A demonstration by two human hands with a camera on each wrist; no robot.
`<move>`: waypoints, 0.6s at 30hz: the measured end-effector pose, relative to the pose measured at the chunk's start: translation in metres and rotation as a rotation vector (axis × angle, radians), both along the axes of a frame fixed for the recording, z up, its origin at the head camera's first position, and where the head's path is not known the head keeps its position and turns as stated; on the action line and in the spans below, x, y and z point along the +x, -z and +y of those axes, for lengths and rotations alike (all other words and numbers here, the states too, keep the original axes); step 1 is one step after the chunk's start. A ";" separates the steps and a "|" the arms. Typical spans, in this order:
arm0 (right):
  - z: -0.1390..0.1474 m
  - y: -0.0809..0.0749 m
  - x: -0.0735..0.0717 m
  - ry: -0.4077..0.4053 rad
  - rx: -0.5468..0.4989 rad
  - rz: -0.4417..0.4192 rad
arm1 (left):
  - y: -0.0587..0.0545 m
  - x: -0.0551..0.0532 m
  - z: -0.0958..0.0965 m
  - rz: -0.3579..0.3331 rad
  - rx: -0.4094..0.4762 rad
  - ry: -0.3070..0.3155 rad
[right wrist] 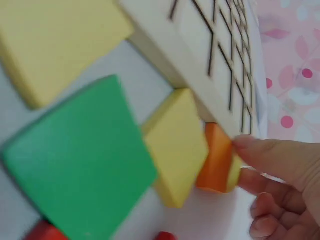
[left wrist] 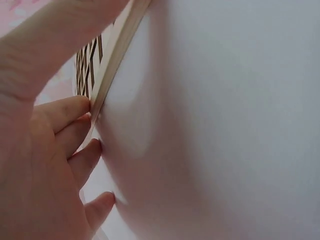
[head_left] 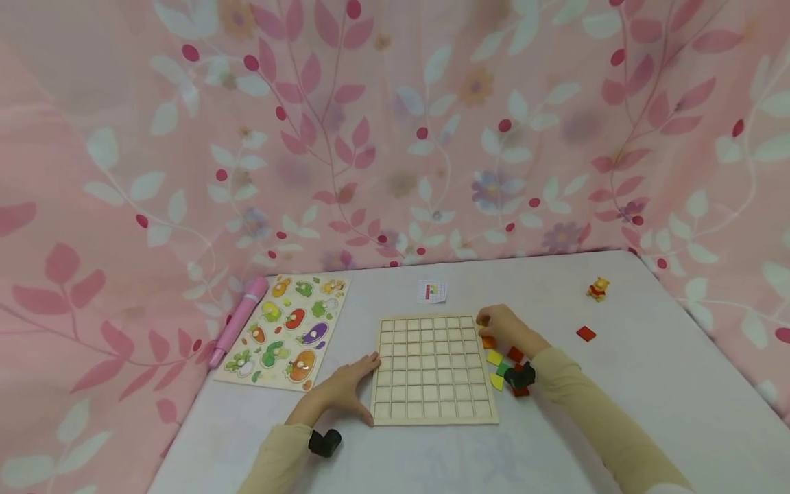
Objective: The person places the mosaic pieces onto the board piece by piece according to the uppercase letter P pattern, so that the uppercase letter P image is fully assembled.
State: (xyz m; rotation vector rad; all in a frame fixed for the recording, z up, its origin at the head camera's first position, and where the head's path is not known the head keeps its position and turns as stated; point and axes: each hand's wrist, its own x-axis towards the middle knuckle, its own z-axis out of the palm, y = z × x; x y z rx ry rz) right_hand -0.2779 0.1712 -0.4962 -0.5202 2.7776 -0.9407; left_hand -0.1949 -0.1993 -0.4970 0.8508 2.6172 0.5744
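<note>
A square wooden grid board (head_left: 430, 425) lies on the table between both hands. My left hand (head_left: 344, 385) rests at its left side, fingers spread, with the fingertips right at the board's edge in the left wrist view. By the board's upper right corner, my right hand (head_left: 505, 325) pinches a yellow tile (right wrist: 234, 172) between thumb and index finger. Right beside that tile is an orange tile (right wrist: 215, 157). Nearer the right wrist lie a yellow tile (right wrist: 176, 145) and a green tile (right wrist: 82, 160). Several red tiles (head_left: 515, 354) are partly hidden by the right wrist.
A vegetable puzzle board (head_left: 284, 322) and a pink rolled tube (head_left: 237, 322) lie at the left. Behind the grid board sits a small printed card (head_left: 431, 291). A bear figurine (head_left: 597, 289) and a lone red tile (head_left: 586, 333) are at the right. A floral curtain (head_left: 395, 137) hangs behind.
</note>
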 end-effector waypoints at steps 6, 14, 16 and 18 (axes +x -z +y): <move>0.003 -0.005 -0.004 0.017 0.035 -0.040 | 0.001 0.000 0.004 0.009 -0.014 -0.004; 0.005 -0.001 -0.005 0.056 0.061 -0.051 | 0.001 0.000 0.005 -0.001 -0.031 -0.021; 0.005 0.001 -0.004 0.048 0.057 -0.024 | 0.003 0.000 0.005 -0.006 -0.033 -0.026; 0.005 0.003 -0.004 0.033 0.055 0.007 | 0.005 0.001 0.005 -0.014 -0.028 -0.036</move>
